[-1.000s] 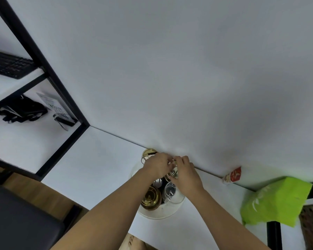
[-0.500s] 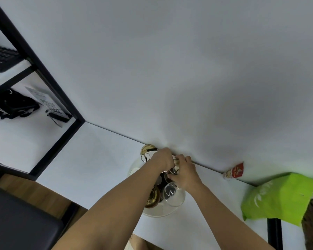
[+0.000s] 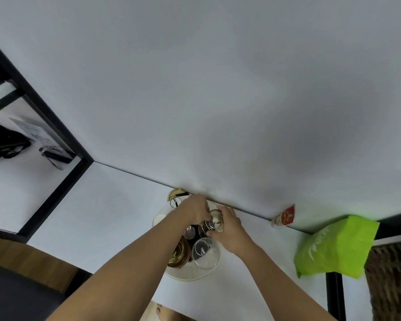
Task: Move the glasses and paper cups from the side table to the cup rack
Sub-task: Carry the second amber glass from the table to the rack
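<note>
Cup rack [image 3: 188, 273] is set on the white table [image 3: 107, 212] against the wall; a green plastic bag [image 3: 333, 249] and a small red-labelled bottle [image 3: 284, 217] lie to its right. An inverted clear glass [image 3: 205, 252] and a gold-tinted glass [image 3: 180, 253] are hung on it. A gold-rimmed glass [image 3: 214, 222] is gripped by both the left hand [image 3: 195, 210] and the right hand [image 3: 229, 230], fingers curled around it, above the rack's pegs.

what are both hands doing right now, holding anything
Left hand: closed around the top of the glass at the cup rack.
Right hand: closed on the same glass from the side.
</note>
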Action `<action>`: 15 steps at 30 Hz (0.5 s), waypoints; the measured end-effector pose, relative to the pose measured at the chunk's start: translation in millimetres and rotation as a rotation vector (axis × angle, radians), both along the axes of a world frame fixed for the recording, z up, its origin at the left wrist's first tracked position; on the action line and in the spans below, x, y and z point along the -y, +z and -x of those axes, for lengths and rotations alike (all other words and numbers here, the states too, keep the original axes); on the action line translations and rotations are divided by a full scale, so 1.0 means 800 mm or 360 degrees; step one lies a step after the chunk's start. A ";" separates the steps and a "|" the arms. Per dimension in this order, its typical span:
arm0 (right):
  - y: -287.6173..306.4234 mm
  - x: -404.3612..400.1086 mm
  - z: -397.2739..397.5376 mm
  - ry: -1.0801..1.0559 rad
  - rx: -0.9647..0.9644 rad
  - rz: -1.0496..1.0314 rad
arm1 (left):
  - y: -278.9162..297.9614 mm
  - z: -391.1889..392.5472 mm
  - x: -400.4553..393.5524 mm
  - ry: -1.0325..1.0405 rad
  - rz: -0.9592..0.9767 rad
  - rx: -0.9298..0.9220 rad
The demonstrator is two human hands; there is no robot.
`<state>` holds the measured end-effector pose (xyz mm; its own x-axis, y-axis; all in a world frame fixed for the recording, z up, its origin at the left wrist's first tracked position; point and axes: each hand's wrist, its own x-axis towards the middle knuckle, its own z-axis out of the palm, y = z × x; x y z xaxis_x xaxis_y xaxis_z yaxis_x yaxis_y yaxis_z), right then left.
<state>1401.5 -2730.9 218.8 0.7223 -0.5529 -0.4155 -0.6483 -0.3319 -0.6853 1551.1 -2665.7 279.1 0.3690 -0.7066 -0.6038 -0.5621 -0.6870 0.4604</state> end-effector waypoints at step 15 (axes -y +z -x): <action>0.181 0.041 -0.023 0.0184 0.0597 0.0365 | 0.174 -0.023 -0.033 0.0081 0.0721 0.0227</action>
<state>1419.6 -2763.6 363.3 0.8618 -0.5071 0.0104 -0.3191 -0.5579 -0.7661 1569.9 -2639.0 418.3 0.4668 -0.8658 -0.1800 -0.6125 -0.4634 0.6404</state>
